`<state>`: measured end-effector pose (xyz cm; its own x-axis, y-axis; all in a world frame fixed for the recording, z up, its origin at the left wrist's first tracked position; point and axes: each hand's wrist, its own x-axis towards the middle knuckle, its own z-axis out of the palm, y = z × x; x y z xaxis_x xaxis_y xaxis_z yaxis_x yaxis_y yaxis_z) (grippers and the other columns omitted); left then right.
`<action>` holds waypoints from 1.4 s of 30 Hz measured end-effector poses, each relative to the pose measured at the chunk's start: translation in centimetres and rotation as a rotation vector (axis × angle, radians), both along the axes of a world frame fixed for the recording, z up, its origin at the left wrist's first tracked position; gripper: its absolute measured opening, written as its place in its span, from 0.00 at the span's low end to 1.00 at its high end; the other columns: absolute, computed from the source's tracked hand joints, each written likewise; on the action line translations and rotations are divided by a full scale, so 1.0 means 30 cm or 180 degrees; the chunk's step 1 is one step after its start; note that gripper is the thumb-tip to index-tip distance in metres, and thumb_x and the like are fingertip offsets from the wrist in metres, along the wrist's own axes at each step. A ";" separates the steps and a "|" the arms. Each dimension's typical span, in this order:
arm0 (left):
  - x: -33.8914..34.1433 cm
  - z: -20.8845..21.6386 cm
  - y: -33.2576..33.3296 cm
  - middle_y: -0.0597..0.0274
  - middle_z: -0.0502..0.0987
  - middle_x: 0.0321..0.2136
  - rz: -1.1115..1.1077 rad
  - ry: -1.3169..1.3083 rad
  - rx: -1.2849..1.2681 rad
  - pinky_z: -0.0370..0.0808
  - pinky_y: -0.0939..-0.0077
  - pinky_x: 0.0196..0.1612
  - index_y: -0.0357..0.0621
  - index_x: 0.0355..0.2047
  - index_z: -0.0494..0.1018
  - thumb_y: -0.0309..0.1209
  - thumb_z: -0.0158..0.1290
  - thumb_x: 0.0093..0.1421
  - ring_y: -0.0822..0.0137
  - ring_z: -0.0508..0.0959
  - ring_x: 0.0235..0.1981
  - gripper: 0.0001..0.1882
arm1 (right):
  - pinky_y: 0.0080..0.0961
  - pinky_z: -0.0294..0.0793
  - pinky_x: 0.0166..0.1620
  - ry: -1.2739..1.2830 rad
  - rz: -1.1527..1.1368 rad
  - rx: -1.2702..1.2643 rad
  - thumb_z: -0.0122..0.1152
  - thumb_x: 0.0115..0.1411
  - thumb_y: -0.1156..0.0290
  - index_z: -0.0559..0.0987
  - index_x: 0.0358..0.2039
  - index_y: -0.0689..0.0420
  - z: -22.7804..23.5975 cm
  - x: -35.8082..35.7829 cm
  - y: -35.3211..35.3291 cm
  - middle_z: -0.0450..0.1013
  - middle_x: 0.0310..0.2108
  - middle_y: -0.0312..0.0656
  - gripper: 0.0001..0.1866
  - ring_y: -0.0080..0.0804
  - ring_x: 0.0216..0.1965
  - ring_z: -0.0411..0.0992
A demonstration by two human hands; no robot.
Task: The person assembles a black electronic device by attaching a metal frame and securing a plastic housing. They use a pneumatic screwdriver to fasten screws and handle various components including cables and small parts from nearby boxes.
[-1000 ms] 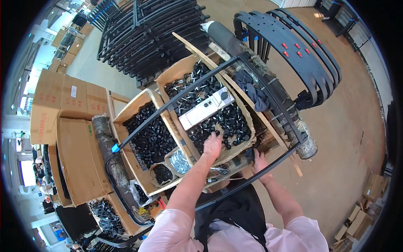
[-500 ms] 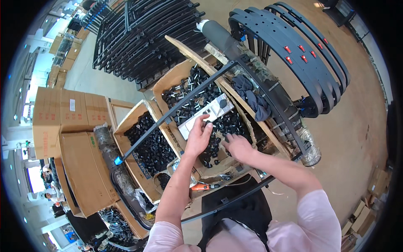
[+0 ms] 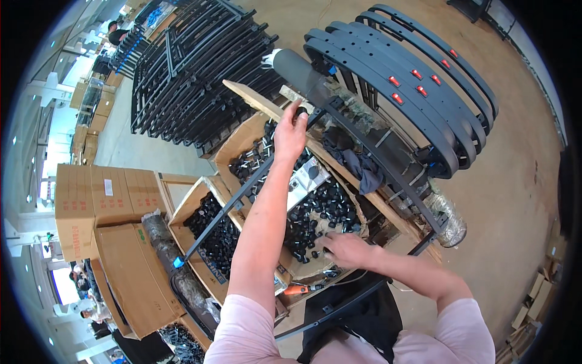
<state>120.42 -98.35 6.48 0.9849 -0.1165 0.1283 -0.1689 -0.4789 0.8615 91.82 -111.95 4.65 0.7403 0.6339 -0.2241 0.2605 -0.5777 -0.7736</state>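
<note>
A black metal frame [image 3: 239,202] lies across open cartons in front of me. My left hand [image 3: 290,138] is stretched out to the frame's far bar, close to its corner. Its fingers are closed on a small round black knob [image 3: 302,111]. Lower down, my right hand [image 3: 344,249] is over the near carton, fingers curled round a black-headed bolt [image 3: 327,250]. Many loose bolts of this kind, with black heads and silver shanks, fill that carton [image 3: 330,206]. Among them rests a pale flat box [image 3: 308,181] with a black round piece on top.
Another carton [image 3: 209,233] of small black parts stands to the left. An orange-handled tool [image 3: 296,290] lies at the near edge. Beyond are stacked black frames [image 3: 200,73] and curved dark panels [image 3: 394,79] with red pieces. Large closed cartons [image 3: 124,267] stand at left.
My left hand has moved from above the pale box, up and away to the frame's far corner. My right hand stays low over the bolts. The whole view has shifted slightly.
</note>
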 end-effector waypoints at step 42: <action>0.082 -0.086 -0.060 0.54 0.76 0.57 -0.0866 -0.0456 0.0353 0.75 0.64 0.62 0.55 0.60 0.79 0.30 0.56 0.71 0.53 0.78 0.58 0.18 | 0.36 0.80 0.42 0.0116 -0.3403 -0.0405 0.68 0.62 0.79 0.83 0.50 0.57 0.372 -0.419 -0.515 0.77 0.48 0.44 0.16 0.41 0.40 0.79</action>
<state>122.87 -100.17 3.91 0.8885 -0.3941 0.2352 -0.4194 -0.4892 0.7647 79.25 -127.39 15.80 0.8882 -0.3673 -0.2759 -0.4492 -0.5689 -0.6889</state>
